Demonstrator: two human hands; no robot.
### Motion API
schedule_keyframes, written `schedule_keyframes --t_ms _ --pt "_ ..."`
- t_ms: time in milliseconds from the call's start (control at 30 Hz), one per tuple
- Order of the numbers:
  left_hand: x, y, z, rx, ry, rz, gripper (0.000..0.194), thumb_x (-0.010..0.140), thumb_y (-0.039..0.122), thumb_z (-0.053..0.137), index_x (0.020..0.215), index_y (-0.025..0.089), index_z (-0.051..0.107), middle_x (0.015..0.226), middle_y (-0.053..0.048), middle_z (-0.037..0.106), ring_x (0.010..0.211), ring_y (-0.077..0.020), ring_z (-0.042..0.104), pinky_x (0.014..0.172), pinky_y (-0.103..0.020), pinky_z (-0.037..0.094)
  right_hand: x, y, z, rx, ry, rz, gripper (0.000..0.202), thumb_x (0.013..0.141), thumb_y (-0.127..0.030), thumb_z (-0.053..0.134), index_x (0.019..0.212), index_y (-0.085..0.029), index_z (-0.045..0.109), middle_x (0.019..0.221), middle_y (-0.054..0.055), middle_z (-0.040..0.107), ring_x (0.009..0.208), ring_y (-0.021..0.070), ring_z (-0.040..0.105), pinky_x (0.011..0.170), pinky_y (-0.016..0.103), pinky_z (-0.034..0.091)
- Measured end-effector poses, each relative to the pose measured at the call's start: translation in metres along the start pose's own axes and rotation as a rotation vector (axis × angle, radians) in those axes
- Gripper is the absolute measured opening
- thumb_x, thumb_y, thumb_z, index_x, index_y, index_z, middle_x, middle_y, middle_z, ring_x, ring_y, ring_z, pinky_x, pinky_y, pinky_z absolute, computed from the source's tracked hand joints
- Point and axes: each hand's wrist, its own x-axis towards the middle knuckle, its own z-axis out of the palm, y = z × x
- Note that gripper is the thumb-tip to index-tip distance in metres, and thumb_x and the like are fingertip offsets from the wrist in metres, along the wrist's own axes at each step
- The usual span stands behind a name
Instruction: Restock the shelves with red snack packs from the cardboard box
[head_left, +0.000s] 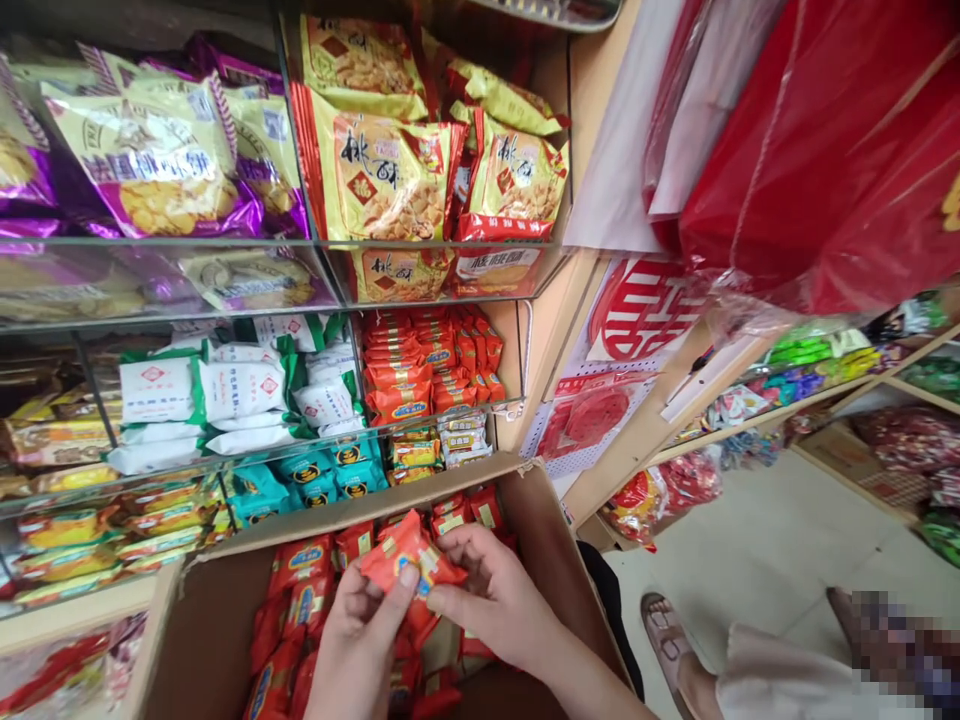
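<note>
Between both hands is a small red-orange snack packet with a blue and yellow emblem, held above an open cardboard box. My left hand pinches it from the left, thumb lying across its front. From the right, my right hand grips its edge between thumb and fingers. More red packets of the same look lie loose in the box, partly hidden by my hands and forearms. Behind the box, similar red packets are stacked in a shelf compartment.
Glass-fronted shelves hold yellow cookie bags, purple bags, white-green packets and teal packets. Red plastic-wrapped goods hang at upper right. On the tiled floor, a person's sandalled foot stands right of the box.
</note>
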Motion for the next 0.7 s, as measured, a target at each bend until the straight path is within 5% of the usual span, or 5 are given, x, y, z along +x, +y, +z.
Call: schedule_keyframes --t_ms 200,500,600,700 --pt "-0.002 0.010 0.013 -0.171 -0.007 -0.121 0.023 0.063 0.031 0.071 0.081 0.020 0.063 0.073 0.003 0.068 0.052 -0.0080 0.055 0.060 -0.023 0.048 -0.003 0.000 0.004 0.004 0.052 0.021 0.023 0.070 -0.025 0.064 0.089 -0.018 0.053 0.079 -0.001 0.054 0.072 0.0124 0.050 0.065 0.024 0.041" --pt "0.010 -0.005 -0.013 -0.104 -0.029 -0.247 0.040 0.051 0.046 0.075 0.081 0.022 0.063 0.071 -0.002 0.070 0.064 -0.0173 0.062 0.056 -0.026 0.047 0.008 -0.015 -0.020 -0.164 0.167 -0.057 0.020 0.074 -0.026 0.059 0.091 -0.019 0.049 0.085 0.002 0.056 0.076 0.0137 0.053 0.069 0.025 0.044" --pt "0.005 -0.009 -0.009 -0.050 -0.033 -0.148 0.058 0.050 0.049 0.074 0.101 0.026 0.058 0.091 -0.005 0.070 0.075 -0.0213 0.063 0.058 -0.029 0.049 0.012 -0.027 -0.023 -0.178 0.164 -0.071 0.020 0.076 -0.030 0.058 0.091 -0.020 0.049 0.085 0.001 0.056 0.073 0.0126 0.053 0.064 0.023 0.044" --pt "0.001 -0.006 0.000 -0.070 -0.044 -0.092 0.047 0.047 0.044 0.077 0.088 0.027 0.062 0.082 0.000 0.069 0.076 -0.0211 0.063 0.062 -0.031 0.052 0.010 -0.027 -0.010 -0.180 0.149 -0.014 0.020 0.073 -0.031 0.061 0.085 -0.019 0.050 0.079 0.000 0.056 0.067 0.0122 0.052 0.059 0.023 0.043"
